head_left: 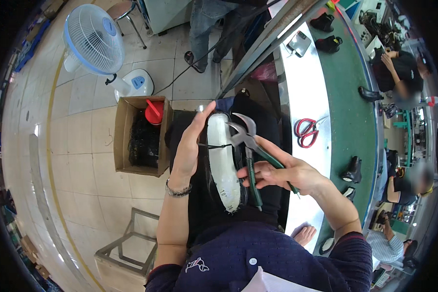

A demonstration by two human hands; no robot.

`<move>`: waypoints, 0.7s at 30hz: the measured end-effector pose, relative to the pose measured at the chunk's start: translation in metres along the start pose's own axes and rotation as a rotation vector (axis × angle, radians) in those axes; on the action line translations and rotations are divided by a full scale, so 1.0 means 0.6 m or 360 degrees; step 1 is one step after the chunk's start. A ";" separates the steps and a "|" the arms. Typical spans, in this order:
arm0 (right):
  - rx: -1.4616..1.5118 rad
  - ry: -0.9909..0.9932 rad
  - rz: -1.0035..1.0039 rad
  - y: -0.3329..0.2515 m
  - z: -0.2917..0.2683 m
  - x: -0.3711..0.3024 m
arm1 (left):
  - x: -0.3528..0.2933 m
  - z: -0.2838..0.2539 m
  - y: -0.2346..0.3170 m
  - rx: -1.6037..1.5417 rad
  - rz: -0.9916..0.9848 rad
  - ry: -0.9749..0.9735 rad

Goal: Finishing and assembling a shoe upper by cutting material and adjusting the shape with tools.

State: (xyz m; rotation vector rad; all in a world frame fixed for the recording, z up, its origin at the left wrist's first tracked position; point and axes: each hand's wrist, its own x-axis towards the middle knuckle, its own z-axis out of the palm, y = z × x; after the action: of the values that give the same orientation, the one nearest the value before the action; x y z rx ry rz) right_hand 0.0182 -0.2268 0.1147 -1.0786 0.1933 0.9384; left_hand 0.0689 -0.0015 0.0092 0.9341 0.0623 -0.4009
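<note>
A shoe with a pale, bare sole (222, 165) lies bottom up across my lap, its dark upper mostly hidden underneath. A thin black cord crosses the sole. Alongside the shoe's left edge, my left hand (190, 146) has its fingers stretched out straight, with nothing seen gripped in it. My right hand (287, 173) is wrapped round lasting pincers (250, 163) with green handles. Their curved metal jaws are parted, above the right edge of the sole near its far end.
At left stands a cardboard box (118, 141) with dark scraps and a red container (154, 113). A fan (95, 41) is beyond it. Red-handled scissors (307, 133) and a phone (299, 45) lie on the white ledge (309, 97), where another person's hand (305, 235) rests. Shoes stand on the green belt (348, 119).
</note>
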 end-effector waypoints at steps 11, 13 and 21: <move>-0.0458 0.0313 0.0452 -0.065 0.010 0.056 | 0.023 0.008 -0.032 0.0803 0.0283 0.0331; -0.0627 0.0423 0.0421 -0.067 0.028 0.063 | 0.025 0.005 -0.036 0.0737 0.0372 0.0356; -0.0954 0.0361 -0.0098 0.011 -0.005 0.058 | 0.020 0.010 -0.031 0.0712 0.0339 0.0328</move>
State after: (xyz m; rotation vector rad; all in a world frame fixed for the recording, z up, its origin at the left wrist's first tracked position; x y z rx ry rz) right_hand 0.0356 -0.2091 0.0896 -1.7370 0.0617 0.8352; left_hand 0.0727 -0.0198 -0.0046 1.4078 0.0615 -0.1177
